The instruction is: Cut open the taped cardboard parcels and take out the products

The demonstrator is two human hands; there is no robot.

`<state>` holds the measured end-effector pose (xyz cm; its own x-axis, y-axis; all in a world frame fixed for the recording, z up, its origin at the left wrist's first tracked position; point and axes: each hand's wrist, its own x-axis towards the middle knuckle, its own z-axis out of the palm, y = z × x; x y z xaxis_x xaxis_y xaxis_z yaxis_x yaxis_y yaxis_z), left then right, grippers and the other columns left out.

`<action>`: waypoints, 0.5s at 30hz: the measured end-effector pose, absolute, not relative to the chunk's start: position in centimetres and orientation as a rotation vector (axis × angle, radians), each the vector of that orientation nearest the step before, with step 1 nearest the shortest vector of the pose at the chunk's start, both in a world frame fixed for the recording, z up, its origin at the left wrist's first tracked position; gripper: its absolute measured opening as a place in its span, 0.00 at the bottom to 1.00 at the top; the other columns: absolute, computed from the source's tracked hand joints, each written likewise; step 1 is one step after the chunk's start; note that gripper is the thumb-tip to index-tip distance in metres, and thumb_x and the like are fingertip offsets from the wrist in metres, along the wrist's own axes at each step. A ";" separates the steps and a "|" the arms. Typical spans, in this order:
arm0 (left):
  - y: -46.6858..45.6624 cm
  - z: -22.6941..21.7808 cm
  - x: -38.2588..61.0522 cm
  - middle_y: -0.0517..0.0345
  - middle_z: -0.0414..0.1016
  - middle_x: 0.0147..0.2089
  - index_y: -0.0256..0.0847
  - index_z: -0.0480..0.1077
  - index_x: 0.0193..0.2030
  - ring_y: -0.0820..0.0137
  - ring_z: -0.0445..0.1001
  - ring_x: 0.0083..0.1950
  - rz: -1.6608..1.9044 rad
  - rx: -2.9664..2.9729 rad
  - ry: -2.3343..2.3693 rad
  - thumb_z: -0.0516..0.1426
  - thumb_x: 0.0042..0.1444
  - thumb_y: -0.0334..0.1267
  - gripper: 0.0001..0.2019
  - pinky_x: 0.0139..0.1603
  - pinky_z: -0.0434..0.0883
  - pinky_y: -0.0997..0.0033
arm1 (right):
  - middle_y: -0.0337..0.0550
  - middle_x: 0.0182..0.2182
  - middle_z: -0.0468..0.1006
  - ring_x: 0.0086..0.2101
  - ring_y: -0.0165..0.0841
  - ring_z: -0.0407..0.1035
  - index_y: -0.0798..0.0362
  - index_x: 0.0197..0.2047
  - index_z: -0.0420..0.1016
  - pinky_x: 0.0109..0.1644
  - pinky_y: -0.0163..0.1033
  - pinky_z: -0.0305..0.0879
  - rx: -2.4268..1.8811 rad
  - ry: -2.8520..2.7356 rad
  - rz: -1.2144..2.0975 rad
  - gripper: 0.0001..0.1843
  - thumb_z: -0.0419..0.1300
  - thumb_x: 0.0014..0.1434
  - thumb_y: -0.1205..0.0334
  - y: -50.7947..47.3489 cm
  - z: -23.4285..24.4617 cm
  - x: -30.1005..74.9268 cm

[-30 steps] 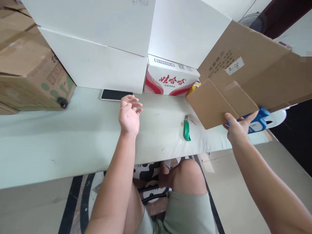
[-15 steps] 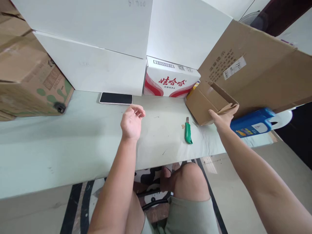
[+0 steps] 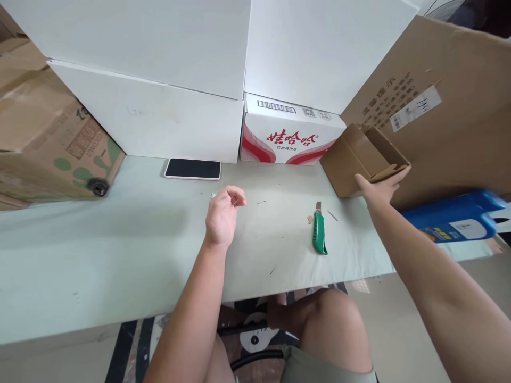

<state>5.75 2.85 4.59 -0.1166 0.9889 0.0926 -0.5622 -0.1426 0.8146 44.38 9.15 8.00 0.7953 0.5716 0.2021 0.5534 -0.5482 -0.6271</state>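
My right hand [image 3: 379,187] grips the near wall of a small open brown carton [image 3: 361,159] that rests on the pale green table [image 3: 120,250], up against a large brown carton [image 3: 447,111]. My left hand [image 3: 222,213] hovers over the middle of the table with fingers loosely curled and nothing in them. A green utility knife [image 3: 319,234] lies between my hands, its blade pointing away from me. A blue bottle [image 3: 455,221] lies on its side to the right of my right arm.
A black phone [image 3: 193,168] lies flat at the foot of stacked white boxes [image 3: 159,80]. A red-and-white printed box [image 3: 289,135] stands behind the knife. A printed brown carton [image 3: 43,138] is at the far left. My knees show under the table edge.
My right hand brought the small carton down from mid-air onto the table beside the large carton. The blue bottle now lies on the table. My left hand's fingers curled in.
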 end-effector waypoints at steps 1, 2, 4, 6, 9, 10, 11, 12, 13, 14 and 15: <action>3.0 4.3 5.8 0.55 0.70 0.29 0.41 0.76 0.25 0.68 0.67 0.33 1.580 0.798 0.748 0.61 0.46 0.50 0.14 0.37 0.65 0.66 | 0.75 0.72 0.57 0.69 0.52 0.61 0.54 0.83 0.29 0.71 0.54 0.57 -2.279 -0.817 0.025 0.76 0.73 0.41 0.63 10.2 7.9 44.6; 3.1 4.0 5.8 0.55 0.69 0.29 0.41 0.77 0.25 0.68 0.67 0.33 1.575 0.807 0.754 0.61 0.46 0.50 0.14 0.38 0.65 0.66 | 0.75 0.71 0.58 0.68 0.53 0.63 0.53 0.83 0.29 0.70 0.54 0.58 -2.280 -0.805 0.013 0.77 0.73 0.41 0.64 11.3 7.8 44.7; 3.4 3.3 5.9 0.55 0.70 0.29 0.40 0.77 0.25 0.68 0.67 0.34 1.574 0.814 0.771 0.62 0.47 0.50 0.14 0.38 0.65 0.66 | 0.76 0.70 0.61 0.66 0.54 0.66 0.52 0.83 0.31 0.68 0.55 0.60 -2.280 -0.767 -0.015 0.77 0.74 0.40 0.64 13.9 7.8 44.8; 3.8 2.7 6.0 0.55 0.70 0.30 0.40 0.77 0.26 0.68 0.67 0.34 1.580 0.793 0.794 0.62 0.47 0.50 0.14 0.38 0.65 0.67 | 0.78 0.69 0.62 0.65 0.57 0.68 0.53 0.83 0.34 0.67 0.56 0.61 -2.303 -0.702 -0.045 0.78 0.77 0.39 0.62 16.6 7.9 44.5; 4.3 2.1 6.2 0.55 0.70 0.30 0.40 0.75 0.26 0.68 0.67 0.34 1.574 0.748 0.824 0.61 0.48 0.51 0.15 0.39 0.65 0.67 | 0.81 0.67 0.62 0.64 0.60 0.69 0.54 0.83 0.38 0.63 0.60 0.62 -2.359 -0.633 -0.063 0.79 0.80 0.39 0.52 20.1 8.0 43.3; 4.5 2.0 6.3 0.55 0.70 0.30 0.40 0.75 0.26 0.68 0.66 0.34 1.566 0.743 0.830 0.60 0.48 0.51 0.15 0.39 0.65 0.66 | 0.80 0.67 0.63 0.63 0.60 0.70 0.51 0.83 0.40 0.60 0.61 0.64 -2.333 -0.701 -0.079 0.77 0.79 0.40 0.48 21.0 7.9 42.8; 4.6 2.0 6.2 0.55 0.69 0.31 0.40 0.74 0.27 0.68 0.66 0.34 1.554 0.744 0.832 0.60 0.49 0.51 0.15 0.39 0.65 0.66 | 0.78 0.66 0.64 0.62 0.59 0.71 0.47 0.83 0.43 0.57 0.62 0.65 -2.271 -0.819 -0.107 0.74 0.78 0.43 0.44 21.7 7.7 42.4; 4.6 2.1 6.1 0.55 0.69 0.31 0.40 0.73 0.27 0.67 0.66 0.35 1.542 0.750 0.832 0.59 0.49 0.51 0.15 0.39 0.64 0.65 | 0.74 0.66 0.65 0.60 0.58 0.73 0.43 0.82 0.46 0.54 0.62 0.65 -2.177 -0.970 -0.152 0.69 0.76 0.46 0.41 22.3 7.4 42.1; 4.7 2.2 6.0 0.54 0.69 0.31 0.40 0.73 0.28 0.67 0.66 0.35 1.533 0.756 0.829 0.59 0.50 0.51 0.15 0.40 0.64 0.65 | 0.71 0.64 0.67 0.58 0.57 0.74 0.39 0.81 0.49 0.52 0.61 0.66 -2.063 -1.124 -0.210 0.64 0.74 0.49 0.38 22.8 7.0 41.9; 4.7 2.3 5.8 0.54 0.68 0.31 0.40 0.73 0.28 0.66 0.65 0.35 1.527 0.759 0.825 0.59 0.50 0.51 0.15 0.40 0.64 0.64 | 0.69 0.62 0.69 0.56 0.56 0.75 0.37 0.81 0.51 0.50 0.61 0.66 -1.948 -1.259 -0.272 0.59 0.71 0.52 0.37 23.2 6.5 41.8; 4.7 2.4 5.5 0.54 0.68 0.31 0.40 0.73 0.29 0.66 0.65 0.35 1.527 0.754 0.821 0.58 0.51 0.51 0.15 0.40 0.64 0.64 | 0.67 0.60 0.71 0.54 0.55 0.76 0.37 0.80 0.54 0.48 0.61 0.67 -1.854 -1.357 -0.324 0.55 0.69 0.54 0.35 23.5 6.1 41.7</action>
<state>5.50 4.67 2.43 -0.1048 0.9944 0.0110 -0.5394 -0.0662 0.8394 41.74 23.53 6.06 0.3919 0.6836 0.6157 0.8880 -0.1060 -0.4475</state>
